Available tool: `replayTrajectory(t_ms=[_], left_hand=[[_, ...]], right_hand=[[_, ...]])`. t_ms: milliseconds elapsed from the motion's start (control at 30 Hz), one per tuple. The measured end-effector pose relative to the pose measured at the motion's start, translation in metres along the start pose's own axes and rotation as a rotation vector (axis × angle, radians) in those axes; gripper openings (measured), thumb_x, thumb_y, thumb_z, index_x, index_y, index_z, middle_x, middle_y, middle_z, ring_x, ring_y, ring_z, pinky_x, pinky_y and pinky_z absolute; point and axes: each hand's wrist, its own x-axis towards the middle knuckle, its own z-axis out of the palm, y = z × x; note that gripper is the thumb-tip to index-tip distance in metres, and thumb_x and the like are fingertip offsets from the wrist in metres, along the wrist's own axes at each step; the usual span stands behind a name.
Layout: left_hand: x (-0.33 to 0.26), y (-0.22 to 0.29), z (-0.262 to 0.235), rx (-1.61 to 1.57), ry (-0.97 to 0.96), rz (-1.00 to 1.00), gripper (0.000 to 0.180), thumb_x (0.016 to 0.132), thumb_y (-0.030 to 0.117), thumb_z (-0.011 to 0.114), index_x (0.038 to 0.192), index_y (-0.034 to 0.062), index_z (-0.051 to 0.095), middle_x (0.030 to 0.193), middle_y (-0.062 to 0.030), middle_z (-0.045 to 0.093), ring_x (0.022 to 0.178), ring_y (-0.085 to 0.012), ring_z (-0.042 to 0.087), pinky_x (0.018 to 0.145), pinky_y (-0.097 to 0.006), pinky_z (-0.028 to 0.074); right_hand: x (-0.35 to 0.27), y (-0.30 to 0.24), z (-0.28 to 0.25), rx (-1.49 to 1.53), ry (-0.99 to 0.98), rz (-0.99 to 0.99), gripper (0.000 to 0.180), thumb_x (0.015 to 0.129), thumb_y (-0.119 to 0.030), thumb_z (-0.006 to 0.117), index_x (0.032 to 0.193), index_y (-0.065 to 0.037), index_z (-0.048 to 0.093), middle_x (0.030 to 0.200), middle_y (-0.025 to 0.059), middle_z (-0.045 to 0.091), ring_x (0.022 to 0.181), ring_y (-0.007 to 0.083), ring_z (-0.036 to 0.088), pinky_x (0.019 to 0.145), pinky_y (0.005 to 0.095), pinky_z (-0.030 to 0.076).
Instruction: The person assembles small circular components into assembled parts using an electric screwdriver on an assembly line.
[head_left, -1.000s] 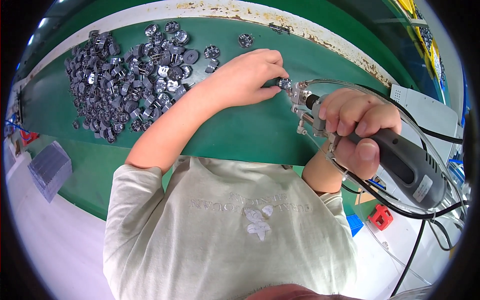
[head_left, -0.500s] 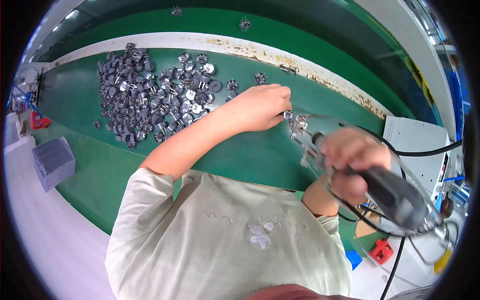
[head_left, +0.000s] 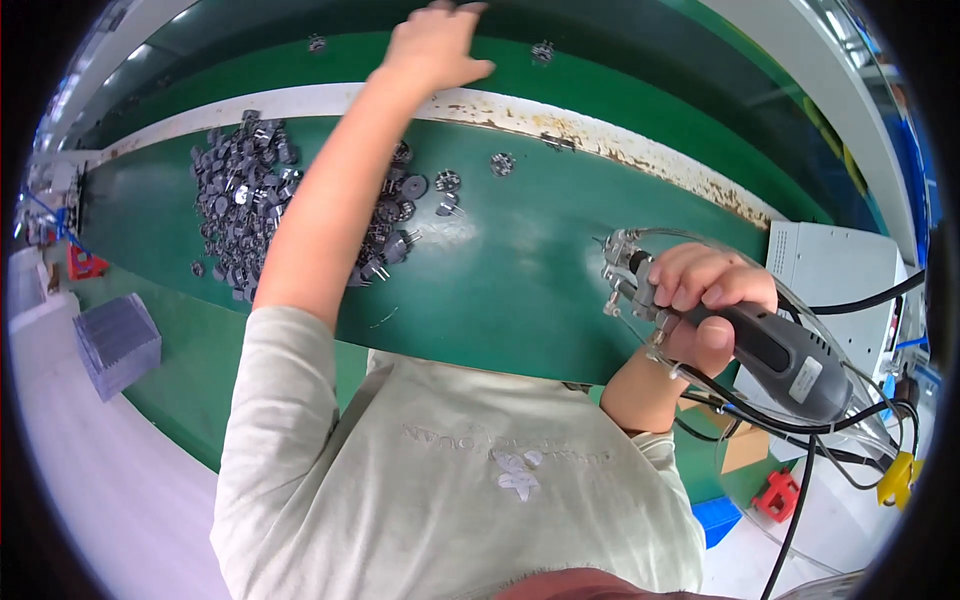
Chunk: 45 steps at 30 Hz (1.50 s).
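Parts [head_left: 250, 200], grey and round, lie heaped on your green bench [head_left: 520, 270], too many to count. Your left hand [head_left: 435, 45] reaches beyond, fingers half spread, holding nothing visible; your right hand [head_left: 705, 300] grips one power screwdriver [head_left: 770, 350].

Green bench [head_left: 520, 290] under heaped grey round parts [head_left: 250, 190]

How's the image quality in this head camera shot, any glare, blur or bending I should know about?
Head view: strong fisheye bending curves the white rail; soft glare sheens the green belt; the raised left hand near the rim looks slightly soft; the right hand gripping the grey corded power tool is sharp.
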Motion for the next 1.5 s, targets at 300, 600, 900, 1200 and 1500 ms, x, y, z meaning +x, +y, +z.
replayTrajectory(t_ms=[300, 600, 900, 1200, 1500], left_hand=[[-0.074, 0.062, -0.036, -0.570, -0.053, 0.309, 0.032, 0.079, 0.011, 0.072, 0.109, 0.0023, 0.065, 0.098, -0.0140, 0.066, 0.084, -0.0256, 0.066, 0.078, -0.036, 0.055], [-0.142, 0.112, -0.006, -0.844, -0.291, 0.381, 0.045, 0.073, 0.008, 0.075, 0.116, 0.0042, 0.061, 0.103, -0.0130, 0.062, 0.097, -0.0323, 0.063, 0.083, -0.039, 0.053], [-0.142, 0.103, -0.001, -0.873, -0.274, 0.386, 0.029, 0.075, 0.009, 0.076, 0.101, -0.0006, 0.068, 0.099, -0.0093, 0.057, 0.092, -0.0268, 0.061, 0.077, -0.036, 0.051], [-0.143, 0.103, 0.001, -0.894, -0.275, 0.387, 0.029, 0.076, 0.009, 0.076, 0.102, -0.0004, 0.069, 0.100, -0.0093, 0.058, 0.093, -0.0267, 0.061, 0.079, -0.036, 0.052], [-0.142, 0.103, 0.002, -0.913, -0.287, 0.380, 0.028, 0.076, 0.007, 0.075, 0.102, -0.0012, 0.068, 0.101, -0.0101, 0.058, 0.096, -0.0278, 0.061, 0.081, -0.036, 0.052]], right_hand=[[-0.001, -0.006, -0.007, -0.022, -0.028, -0.026, 0.039, 0.079, -0.024, 0.084, 0.086, -0.005, 0.050, 0.068, 0.0087, 0.057, 0.057, 0.0214, 0.057, 0.057, 0.0394, 0.053], [0.005, 0.000, -0.014, 0.052, -0.110, 0.018, 0.037, 0.083, -0.025, 0.079, 0.087, -0.005, 0.049, 0.067, 0.0092, 0.055, 0.056, 0.0215, 0.056, 0.056, 0.0405, 0.053], [0.005, 0.013, -0.007, 0.067, -0.105, 0.054, 0.037, 0.083, -0.024, 0.080, 0.087, -0.004, 0.050, 0.066, 0.0093, 0.055, 0.054, 0.0200, 0.053, 0.054, 0.0359, 0.051], [0.005, 0.016, -0.005, 0.053, -0.097, 0.060, 0.035, 0.083, -0.023, 0.079, 0.086, -0.004, 0.050, 0.066, 0.0096, 0.055, 0.054, 0.0198, 0.053, 0.055, 0.0370, 0.052], [0.010, 0.014, 0.012, -0.163, -0.143, 0.144, 0.026, 0.090, -0.024, 0.065, 0.085, -0.005, 0.049, 0.067, 0.0090, 0.053, 0.055, 0.0214, 0.053, 0.058, 0.0422, 0.052]])
